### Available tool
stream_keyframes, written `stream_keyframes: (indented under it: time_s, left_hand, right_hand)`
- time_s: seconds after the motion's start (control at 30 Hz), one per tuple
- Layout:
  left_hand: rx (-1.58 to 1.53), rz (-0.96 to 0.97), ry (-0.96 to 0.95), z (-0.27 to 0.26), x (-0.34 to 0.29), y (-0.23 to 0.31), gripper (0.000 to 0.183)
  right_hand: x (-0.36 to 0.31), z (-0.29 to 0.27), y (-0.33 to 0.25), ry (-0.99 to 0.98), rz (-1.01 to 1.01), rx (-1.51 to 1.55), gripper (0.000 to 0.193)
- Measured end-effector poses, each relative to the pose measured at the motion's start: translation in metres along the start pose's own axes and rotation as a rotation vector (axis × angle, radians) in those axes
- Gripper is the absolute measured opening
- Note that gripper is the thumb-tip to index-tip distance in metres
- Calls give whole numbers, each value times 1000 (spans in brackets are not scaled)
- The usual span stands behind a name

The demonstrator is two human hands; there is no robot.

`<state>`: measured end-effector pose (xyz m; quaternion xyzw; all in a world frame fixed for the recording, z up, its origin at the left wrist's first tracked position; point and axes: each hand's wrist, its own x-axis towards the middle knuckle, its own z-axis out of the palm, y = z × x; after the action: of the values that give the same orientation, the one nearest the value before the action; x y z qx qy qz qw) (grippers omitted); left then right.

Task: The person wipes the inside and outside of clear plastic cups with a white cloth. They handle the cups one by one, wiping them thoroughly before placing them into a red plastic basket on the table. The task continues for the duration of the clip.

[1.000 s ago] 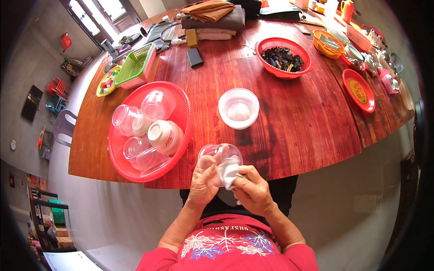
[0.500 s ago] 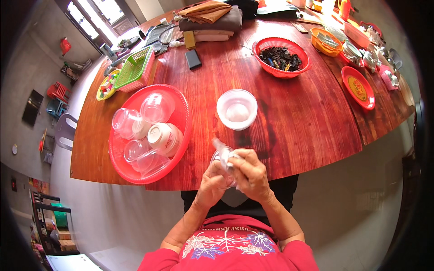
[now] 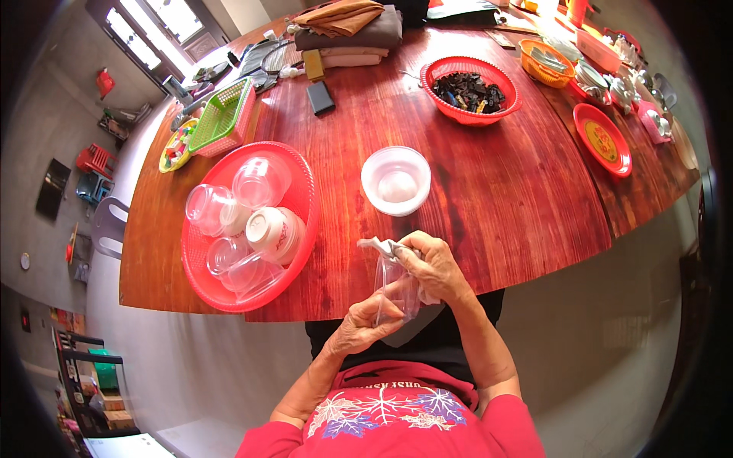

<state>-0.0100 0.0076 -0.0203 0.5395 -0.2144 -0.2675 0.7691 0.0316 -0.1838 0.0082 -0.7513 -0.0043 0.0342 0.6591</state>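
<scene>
At the table's near edge, my left hand (image 3: 368, 324) grips a clear plastic cup (image 3: 391, 284) by its lower part, fingers closed around it. My right hand (image 3: 434, 267) pinches a white cloth (image 3: 383, 246) at the cup's rim; part of the cloth hangs behind the fingers along the cup's right side. Just beyond my hands stands a white plastic bowl (image 3: 395, 206), with what looks like another bowl inside it. To the left, a round red basket (image 3: 301, 175) holds several clear plastic containers (image 3: 259, 182) and upturned white bowls (image 3: 267, 227) with red markings.
Farther back sit a red basket (image 3: 513, 95) of dark small pieces, a dark flat box (image 3: 321, 98) and folded cloths (image 3: 351, 34). A green-and-pink basket (image 3: 221, 118) stands at the far left. At right are a red plate (image 3: 622, 156) and an orange basket (image 3: 561, 75).
The cup has tilted more upright and shows more clearly. My left hand has shifted down to its lower part, while my right hand moved slightly up and right with the cloth.
</scene>
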Motion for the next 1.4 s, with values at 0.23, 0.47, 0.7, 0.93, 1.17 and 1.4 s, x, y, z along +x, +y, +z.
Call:
stream_keyframes:
  time_s: [0.23, 0.47, 0.7, 0.93, 1.17, 1.4]
  left_hand:
    - [-173, -77, 115, -17, -1, -13, 60]
    - [-27, -100, 168, -12, 4, -6, 40]
    - [-185, -16, 17, -8, 6, -22, 17]
    - [-91, -15, 114, -23, -1, -25, 39]
    - [-44, -58, 203, -15, -2, -26, 36]
    - [3, -1, 71, -2, 18, -23, 23]
  right_hand:
    - [-25, 25, -1, 40, -700, -388, 16]
    - [-34, 30, -5, 103, -769, -470, 18]
    - [10, 14, 18, 30, -211, -185, 11]
    - [-25, 34, -2, 126, -724, -517, 17]
    - [-37, 38, 5, 289, -741, -632, 25]
    - [-2, 14, 28, 197, -391, -334, 14]
